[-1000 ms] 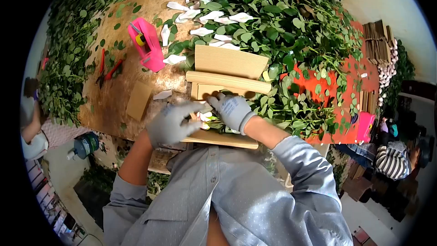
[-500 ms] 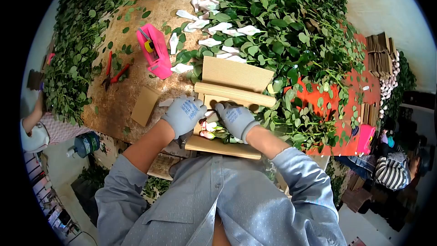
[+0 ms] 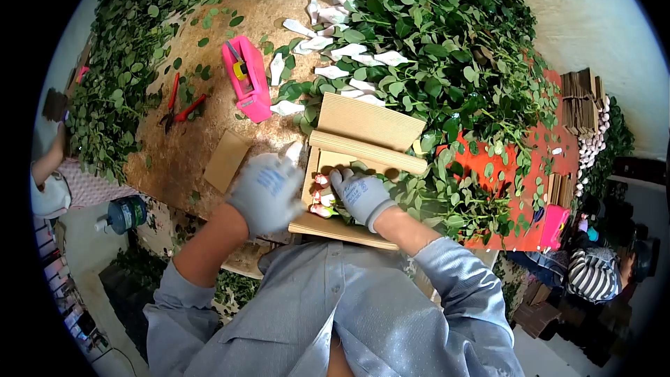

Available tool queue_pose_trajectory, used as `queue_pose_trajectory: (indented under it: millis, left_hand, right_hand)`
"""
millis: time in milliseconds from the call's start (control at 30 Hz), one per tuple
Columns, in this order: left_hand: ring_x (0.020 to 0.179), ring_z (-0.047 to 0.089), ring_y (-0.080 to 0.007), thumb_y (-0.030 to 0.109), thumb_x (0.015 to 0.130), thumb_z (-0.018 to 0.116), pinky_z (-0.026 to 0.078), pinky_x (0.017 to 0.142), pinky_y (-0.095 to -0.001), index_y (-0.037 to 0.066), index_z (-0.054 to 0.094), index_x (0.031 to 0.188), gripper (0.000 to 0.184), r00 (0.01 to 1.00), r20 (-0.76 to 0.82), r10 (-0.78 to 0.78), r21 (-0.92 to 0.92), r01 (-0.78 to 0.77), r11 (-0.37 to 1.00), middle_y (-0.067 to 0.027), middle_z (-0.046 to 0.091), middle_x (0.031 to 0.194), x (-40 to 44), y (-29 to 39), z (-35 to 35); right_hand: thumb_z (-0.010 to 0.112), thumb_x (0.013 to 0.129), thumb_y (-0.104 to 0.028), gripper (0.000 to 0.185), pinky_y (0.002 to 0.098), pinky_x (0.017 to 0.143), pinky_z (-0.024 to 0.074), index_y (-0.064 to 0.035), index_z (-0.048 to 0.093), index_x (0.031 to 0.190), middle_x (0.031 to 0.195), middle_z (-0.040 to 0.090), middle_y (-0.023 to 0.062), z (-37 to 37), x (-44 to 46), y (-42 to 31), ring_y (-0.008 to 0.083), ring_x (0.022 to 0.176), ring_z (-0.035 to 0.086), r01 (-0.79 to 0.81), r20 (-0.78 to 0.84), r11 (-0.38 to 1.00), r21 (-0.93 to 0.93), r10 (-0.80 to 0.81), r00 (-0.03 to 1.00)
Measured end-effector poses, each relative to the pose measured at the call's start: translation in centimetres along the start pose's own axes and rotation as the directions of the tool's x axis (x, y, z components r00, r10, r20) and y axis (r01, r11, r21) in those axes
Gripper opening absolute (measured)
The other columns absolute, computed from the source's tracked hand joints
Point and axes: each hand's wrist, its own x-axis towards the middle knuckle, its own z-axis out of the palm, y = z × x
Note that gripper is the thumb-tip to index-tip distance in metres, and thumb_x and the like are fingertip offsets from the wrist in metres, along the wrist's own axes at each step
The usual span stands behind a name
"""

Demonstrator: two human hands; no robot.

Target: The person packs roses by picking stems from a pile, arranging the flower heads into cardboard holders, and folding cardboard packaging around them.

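Roses (image 3: pixel 322 197) on cardboard (image 3: pixel 328 160) — right fingers (image 3: pixel 340 181) alongside.

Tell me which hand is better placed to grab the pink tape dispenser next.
Probably the left hand: it is nearer the pink tape dispenser, while the right hand is close beside the flowers on the cardboard.

Left hand (image 3: pixel 269 194) blurred, right hand (image 3: pixel 361 197) palm down; forearms (image 3: pixel 211 244) angled inward.
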Motion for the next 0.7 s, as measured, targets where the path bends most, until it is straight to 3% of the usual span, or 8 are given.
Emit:
queue_pose_trajectory:
  millis: [67, 133, 233, 333, 400, 467, 533, 700]
  left_hand:
    - [0.115, 0.058, -0.0370, 0.043, 0.086, 0.070, 0.045, 0.101, -0.0493, 0.004, 0.054, 0.138, 0.067, 0.963, 0.015, 0.268, -0.268, -0.254, 0.929, -0.0147, 0.057, 0.134, -1.2, 1.8, 1.1]
    - [0.118, 0.058, -0.0373, 0.039, 0.087, 0.068, 0.046, 0.103, -0.0486, 0.006, 0.047, 0.146, 0.071, 0.936, 0.124, 0.330, -0.265, -0.289, 0.920, -0.0152, 0.050, 0.145, -1.0, 3.5, 2.3]
    - [0.117, 0.059, -0.0370, 0.036, 0.087, 0.068, 0.047, 0.101, -0.0474, 0.006, 0.044, 0.149, 0.073, 0.939, 0.259, 0.225, -0.223, -0.169, 0.960, -0.0142, 0.047, 0.150, -0.7, 4.5, 3.9]
    - [0.117, 0.059, -0.0368, 0.034, 0.087, 0.068, 0.047, 0.102, -0.0460, 0.006, 0.044, 0.149, 0.072, 0.938, 0.272, 0.216, -0.236, -0.152, 0.960, -0.0146, 0.046, 0.152, -0.6, 4.4, 4.0]
    - [0.114, 0.060, -0.0362, 0.033, 0.088, 0.067, 0.048, 0.101, -0.0456, 0.005, 0.044, 0.149, 0.071, 0.949, 0.232, 0.215, -0.241, -0.158, 0.957, -0.0155, 0.045, 0.153, -0.7, 4.4, 4.7]
    - [0.116, 0.059, -0.0361, 0.033, 0.087, 0.068, 0.047, 0.102, -0.0458, 0.005, 0.044, 0.149, 0.072, 0.956, 0.185, 0.229, -0.209, -0.189, 0.959, -0.0167, 0.047, 0.152, -0.9, 4.4, 4.8]
    - [0.116, 0.058, -0.0362, 0.032, 0.086, 0.068, 0.047, 0.102, -0.0458, 0.004, 0.045, 0.148, 0.072, 0.962, 0.153, 0.225, -0.180, -0.197, 0.964, -0.0169, 0.047, 0.152, -1.0, 4.5, 4.5]
    - [0.115, 0.057, -0.0365, 0.030, 0.083, 0.071, 0.047, 0.102, -0.0463, 0.004, 0.046, 0.146, 0.073, 0.970, 0.098, 0.222, -0.202, -0.199, 0.959, -0.0165, 0.047, 0.151, -0.5, 4.4, 3.8]
  right_hand:
    - [0.056, 0.095, -0.016, 0.026, 0.0447, 0.064, 0.0578, -0.0044, 0.053, 0.118, 0.102, 0.068, 0.0176, -0.8, 0.0, -0.5, 0.0307, 0.083, 0.074, 0.006, 0.003, 1.000, -0.028, -0.006, 1.000]
    - [0.057, 0.092, -0.015, 0.034, 0.0432, 0.064, 0.0578, -0.0024, 0.052, 0.123, 0.106, 0.066, 0.0189, -1.6, 0.1, -0.9, 0.0316, 0.084, 0.072, -0.021, 0.090, 0.999, -0.031, 0.023, 0.996]
    - [0.057, 0.092, -0.015, 0.034, 0.0428, 0.061, 0.0569, -0.0028, 0.053, 0.124, 0.103, 0.066, 0.0180, -1.2, 0.0, -0.8, 0.0307, 0.080, 0.072, -0.017, 0.055, 0.999, -0.049, 0.020, 0.998]
    - [0.055, 0.093, -0.014, 0.030, 0.0423, 0.061, 0.0565, -0.0046, 0.055, 0.121, 0.099, 0.068, 0.0160, -1.1, -0.3, -0.5, 0.0298, 0.077, 0.072, -0.015, 0.014, 0.998, -0.054, 0.016, 1.000]
    - [0.055, 0.093, -0.014, 0.027, 0.0423, 0.063, 0.0566, -0.0058, 0.055, 0.119, 0.097, 0.068, 0.0152, -1.0, -0.1, -0.4, 0.0295, 0.078, 0.073, -0.008, 0.042, 0.997, -0.082, 0.012, 0.999]
    - [0.055, 0.093, -0.016, 0.023, 0.0460, 0.061, 0.0560, -0.0071, 0.056, 0.115, 0.092, 0.069, 0.0143, -0.5, 0.1, -0.2, 0.0292, 0.074, 0.073, 0.010, -0.038, 0.998, -0.065, -0.013, 0.999]
    - [0.055, 0.093, -0.014, 0.026, 0.0435, 0.067, 0.0569, -0.0071, 0.056, 0.118, 0.100, 0.069, 0.0156, -1.8, 0.2, -0.3, 0.0309, 0.083, 0.073, 0.006, 0.115, 0.999, -0.050, 0.000, 0.993]
    - [0.054, 0.094, -0.014, 0.027, 0.0467, 0.072, 0.0567, -0.0083, 0.056, 0.120, 0.104, 0.068, 0.0158, -2.2, 0.4, -0.2, 0.0338, 0.089, 0.072, -0.022, 0.120, 0.999, 0.027, 0.019, 0.993]
